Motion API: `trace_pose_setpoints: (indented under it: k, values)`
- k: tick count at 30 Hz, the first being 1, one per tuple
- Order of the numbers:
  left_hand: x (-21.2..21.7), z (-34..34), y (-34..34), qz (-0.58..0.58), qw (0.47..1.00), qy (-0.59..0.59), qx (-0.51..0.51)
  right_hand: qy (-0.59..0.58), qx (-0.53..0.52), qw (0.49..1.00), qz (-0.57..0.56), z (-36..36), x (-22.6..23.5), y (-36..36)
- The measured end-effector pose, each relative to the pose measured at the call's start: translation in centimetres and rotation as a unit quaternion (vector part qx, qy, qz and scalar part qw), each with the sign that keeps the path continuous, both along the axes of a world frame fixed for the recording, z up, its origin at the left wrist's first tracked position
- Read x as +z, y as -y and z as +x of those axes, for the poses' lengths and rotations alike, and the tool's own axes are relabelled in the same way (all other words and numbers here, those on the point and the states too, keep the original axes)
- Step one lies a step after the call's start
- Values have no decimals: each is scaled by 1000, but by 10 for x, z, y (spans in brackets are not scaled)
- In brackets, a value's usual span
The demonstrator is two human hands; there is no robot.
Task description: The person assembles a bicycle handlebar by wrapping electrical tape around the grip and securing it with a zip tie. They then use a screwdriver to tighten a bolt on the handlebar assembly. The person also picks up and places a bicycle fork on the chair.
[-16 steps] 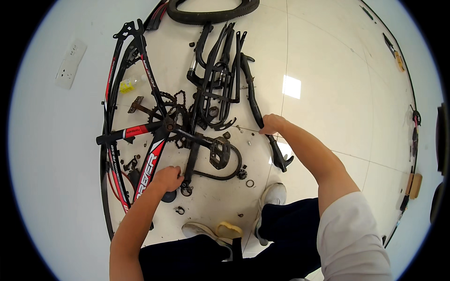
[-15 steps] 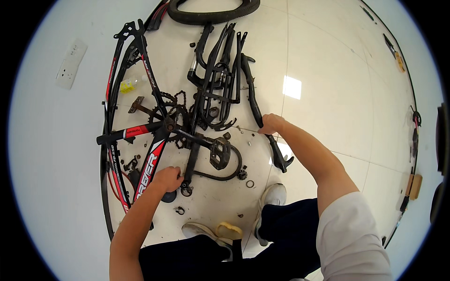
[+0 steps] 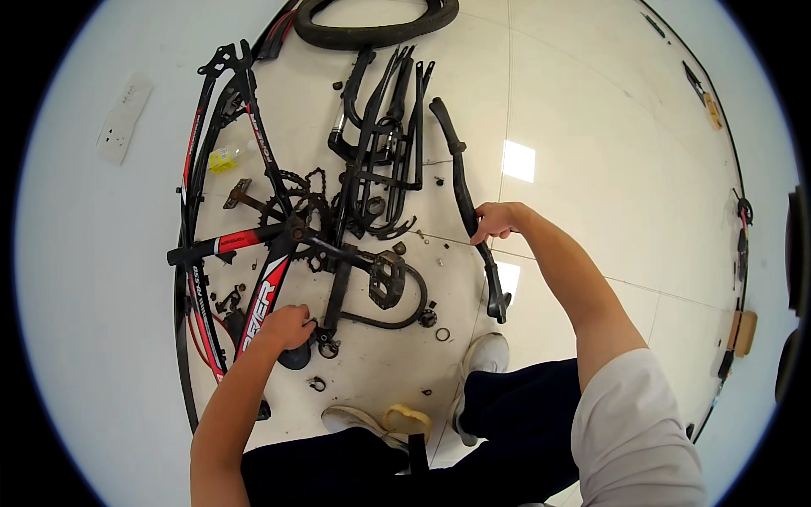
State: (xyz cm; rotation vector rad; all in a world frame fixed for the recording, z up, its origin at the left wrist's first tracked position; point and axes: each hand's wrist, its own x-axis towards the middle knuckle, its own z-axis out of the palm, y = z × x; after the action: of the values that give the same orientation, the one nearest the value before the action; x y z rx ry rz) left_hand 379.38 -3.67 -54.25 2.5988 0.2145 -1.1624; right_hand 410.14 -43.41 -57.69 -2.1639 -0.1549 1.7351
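Note:
My right hand [image 3: 497,221] is closed around the middle of a black bicycle handlebar [image 3: 460,173], which slants from the upper middle down toward my shoes. The handlebar stands apart from the other parts on its left. My left hand [image 3: 289,327] has its fingers curled beside the lower tube of a black, red and white bicycle frame [image 3: 269,291]. Whatever its fingertips hold, if anything, is hidden. Just below it lies a rounded dark part [image 3: 295,356]. The frame's crank and pedal [image 3: 387,280] reach out to the right of the chainring.
A black rear rack [image 3: 393,182] and fork-like parts lie beyond the crank. A tyre [image 3: 376,34] is at the far end. Small loose parts, including a ring [image 3: 443,335], dot the tiled floor. Yellow tape [image 3: 407,420] sits by my shoes; a cardboard box [image 3: 743,332] is at right.
The handlebar has turned in my right hand and moved slightly away from the rack; its lower end points differently. My left hand has shifted slightly left in the view.

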Motion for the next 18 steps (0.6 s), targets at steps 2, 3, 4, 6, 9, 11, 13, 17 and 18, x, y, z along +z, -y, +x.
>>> trace_pose_setpoints:
  k: [2,3,4,6,9,11,13,17,18]
  values:
    - [-2,-1,2,-1,1000,6,4,-7,-2,1000,7,-3,5,0]
    - [-1,-2,3,-1,1000,9,7,-17,-7,1000,7,-4,6,0]
    - [1,-3,5,-1,1000,-2,5,-27,-12,1000,8,-6,7,0]
    - [10,1,12,-4,1000,-24,1,-39,-20,999,9,-8,9,1]
    - [14,1,11,-5,999,-34,-5,-51,-18,999,2,-8,16,0]
    - [18,0,7,-1,1000,-30,-6,-60,-3,998,-18,-5,22,-5]
    - [21,0,2,2,1000,-25,-4,-65,-13,998,-10,-4,24,-9]
    - [23,-18,-10,-10,1000,-6,11,-96,-23,995,2,-19,17,-13]
    - [25,-24,-14,-15,1000,4,19,-92,-21,996,0,-24,22,-16]
